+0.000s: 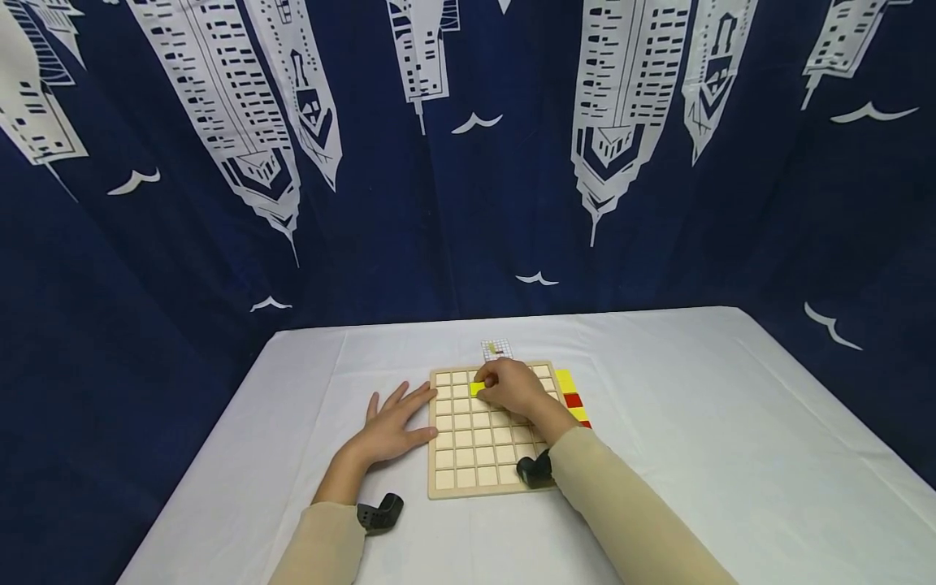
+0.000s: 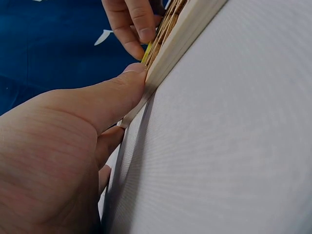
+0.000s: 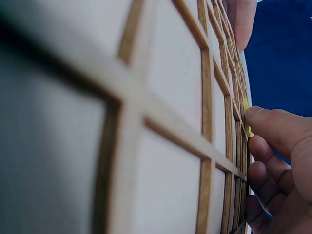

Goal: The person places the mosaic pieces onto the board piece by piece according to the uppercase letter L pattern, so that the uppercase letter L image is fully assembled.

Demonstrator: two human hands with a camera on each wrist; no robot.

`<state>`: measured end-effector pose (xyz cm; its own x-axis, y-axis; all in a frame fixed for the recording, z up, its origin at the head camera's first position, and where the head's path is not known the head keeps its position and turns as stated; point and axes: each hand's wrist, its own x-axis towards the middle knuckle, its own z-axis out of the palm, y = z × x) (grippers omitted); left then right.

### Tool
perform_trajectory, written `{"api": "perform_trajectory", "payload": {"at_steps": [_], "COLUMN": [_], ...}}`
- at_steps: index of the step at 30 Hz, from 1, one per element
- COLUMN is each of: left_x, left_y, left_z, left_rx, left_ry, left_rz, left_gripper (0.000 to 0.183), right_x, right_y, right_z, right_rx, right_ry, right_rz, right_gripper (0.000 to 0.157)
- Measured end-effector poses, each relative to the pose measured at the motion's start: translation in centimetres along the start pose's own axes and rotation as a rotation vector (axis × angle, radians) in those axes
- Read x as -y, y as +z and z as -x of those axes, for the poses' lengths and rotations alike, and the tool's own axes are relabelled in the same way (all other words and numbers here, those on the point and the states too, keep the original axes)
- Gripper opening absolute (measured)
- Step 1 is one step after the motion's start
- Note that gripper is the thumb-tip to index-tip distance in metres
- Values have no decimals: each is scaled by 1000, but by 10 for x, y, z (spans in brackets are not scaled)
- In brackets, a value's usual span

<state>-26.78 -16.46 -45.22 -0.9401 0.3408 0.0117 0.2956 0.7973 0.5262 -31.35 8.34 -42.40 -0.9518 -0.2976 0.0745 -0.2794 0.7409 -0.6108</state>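
A square wooden grid board [image 1: 464, 439] with raised ridges lies on the white table. Near its far side, my right hand [image 1: 512, 388] pinches a yellow tile [image 1: 477, 389] at the cells; in the right wrist view the thumb meets the yellow tile [image 3: 247, 114] and the other fingers are curled beneath it. My left hand [image 1: 391, 426] lies spread at the board's left edge, its thumb and a fingertip touching the frame. In the left wrist view that thumb [image 2: 117, 92] presses against the board's side [image 2: 178, 48].
A small printed grid card [image 1: 496, 348] with coloured marks lies behind the board. Along the board's right side are yellow tiles [image 1: 565, 380] and red tiles [image 1: 574, 400], partly covered by the right forearm. A dark blue patterned cloth [image 1: 439, 227] hangs beyond the table.
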Motion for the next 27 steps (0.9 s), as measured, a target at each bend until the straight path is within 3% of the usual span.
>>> {"api": "perform_trajectory", "payload": {"at_steps": [10, 17, 27], "left_x": [-1, -1, -1], "left_y": [-2, -2, -2], "left_z": [0, 1, 1], "left_rx": [-3, 4, -2], "left_ry": [0, 1, 8], "left_rz": [-1, -2, 8], "left_gripper": [67, 68, 67], "right_x": [-1, -3, -21], "right_y": [-3, -21, -50], "right_z": [4, 14, 20], "right_rx": [3, 25, -67], "right_ry": [-31, -76, -38], "right_rz": [-72, -190, -148], "right_gripper": [18, 24, 27]}}
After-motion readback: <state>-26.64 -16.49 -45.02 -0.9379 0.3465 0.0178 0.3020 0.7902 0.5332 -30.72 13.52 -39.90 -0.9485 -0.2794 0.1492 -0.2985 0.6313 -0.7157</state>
